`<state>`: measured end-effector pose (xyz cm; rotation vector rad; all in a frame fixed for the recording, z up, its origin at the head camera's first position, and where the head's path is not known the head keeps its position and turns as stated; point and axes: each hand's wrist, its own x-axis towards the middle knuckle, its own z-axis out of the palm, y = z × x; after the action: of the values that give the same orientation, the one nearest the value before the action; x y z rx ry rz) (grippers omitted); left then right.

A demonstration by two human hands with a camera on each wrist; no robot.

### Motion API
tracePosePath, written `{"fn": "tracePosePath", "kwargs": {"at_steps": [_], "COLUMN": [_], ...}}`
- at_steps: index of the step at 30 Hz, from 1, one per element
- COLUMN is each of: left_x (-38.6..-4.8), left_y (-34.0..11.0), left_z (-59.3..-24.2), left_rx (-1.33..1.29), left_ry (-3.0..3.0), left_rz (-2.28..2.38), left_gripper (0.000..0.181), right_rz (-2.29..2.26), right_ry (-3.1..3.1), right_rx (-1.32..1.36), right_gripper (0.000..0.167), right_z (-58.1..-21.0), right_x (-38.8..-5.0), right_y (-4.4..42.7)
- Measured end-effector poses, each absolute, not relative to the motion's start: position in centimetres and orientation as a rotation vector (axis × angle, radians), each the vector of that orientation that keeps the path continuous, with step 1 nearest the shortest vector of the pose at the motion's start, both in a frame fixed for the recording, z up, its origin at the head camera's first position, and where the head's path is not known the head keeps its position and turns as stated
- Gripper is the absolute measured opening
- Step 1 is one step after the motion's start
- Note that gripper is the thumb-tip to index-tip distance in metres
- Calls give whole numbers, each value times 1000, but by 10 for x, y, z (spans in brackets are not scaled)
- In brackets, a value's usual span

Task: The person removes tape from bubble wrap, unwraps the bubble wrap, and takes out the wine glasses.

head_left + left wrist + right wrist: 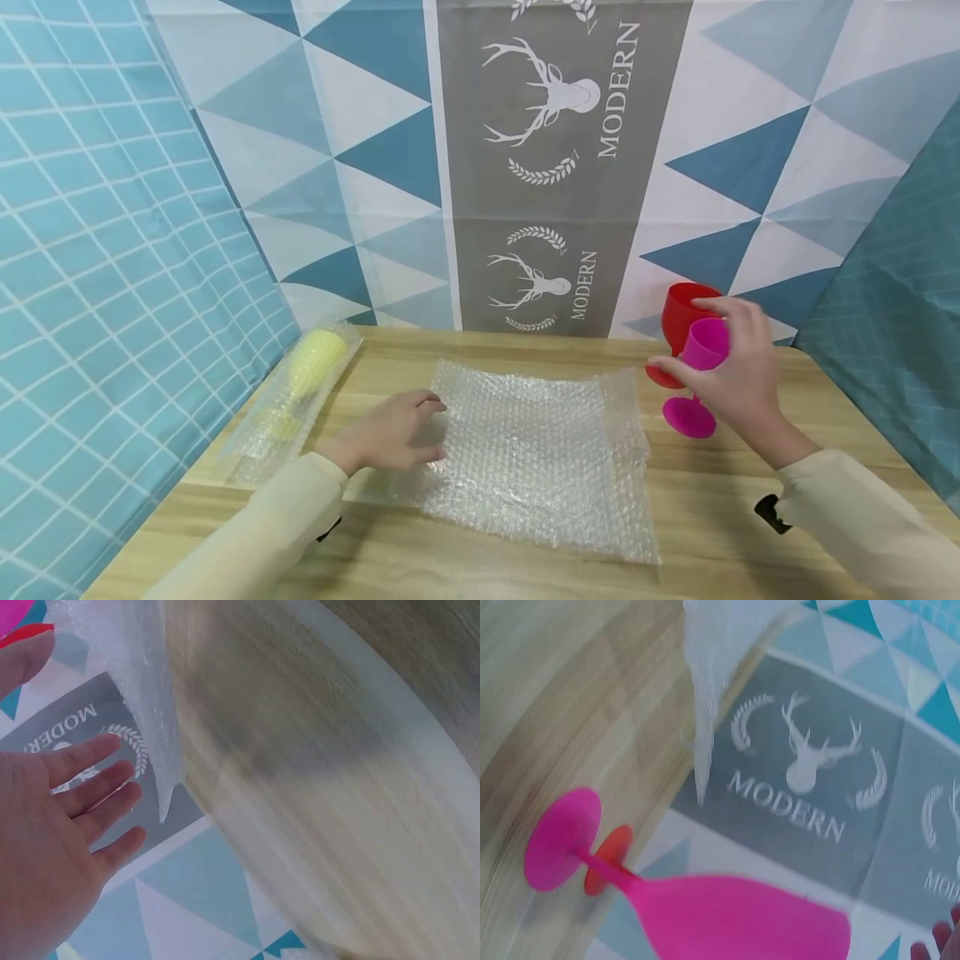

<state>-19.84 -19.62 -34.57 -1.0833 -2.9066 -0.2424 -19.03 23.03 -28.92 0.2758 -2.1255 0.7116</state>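
A sheet of bubble wrap [536, 454] lies flat across the middle of the wooden table. At its left edge hovers my left hand [397, 433], fingers spread and relaxed; the left wrist view shows the same hand [60, 817] with nothing in its grasp. My right hand [738, 367] is beside a pink plastic goblet [705, 343], thumb and index finger apart around its bowl. From the right wrist, the pink goblet [735, 919] shows large, with fingertips near its rim; contact cannot be told. A red goblet [675, 321] stands just behind it, partly hidden.
A yellow goblet [318, 358] wrapped in bubble wrap lies at the table's left edge. Patterned cloth [540, 275] hangs behind the table [480, 575], and blue cloths [90, 292] hang at either side.
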Motion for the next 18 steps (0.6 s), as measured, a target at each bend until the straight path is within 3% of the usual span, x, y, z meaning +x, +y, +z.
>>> {"fn": "tracePosePath", "kwargs": {"at_steps": [7, 18], "left_x": [-200, -215], "left_y": [-211, -253], "left_z": [-332, -314], "left_rx": [-938, -629], "left_ry": [-2939, -2909], "left_rz": [-256, -232], "left_gripper": [62, 67], "right_rz": [595, 738], "right_ry": [-2260, -2667], "right_rx": [493, 480], "right_gripper": [80, 72], "right_z": [-304, -332], "right_x": [-188, -176], "right_y": [210, 200]}}
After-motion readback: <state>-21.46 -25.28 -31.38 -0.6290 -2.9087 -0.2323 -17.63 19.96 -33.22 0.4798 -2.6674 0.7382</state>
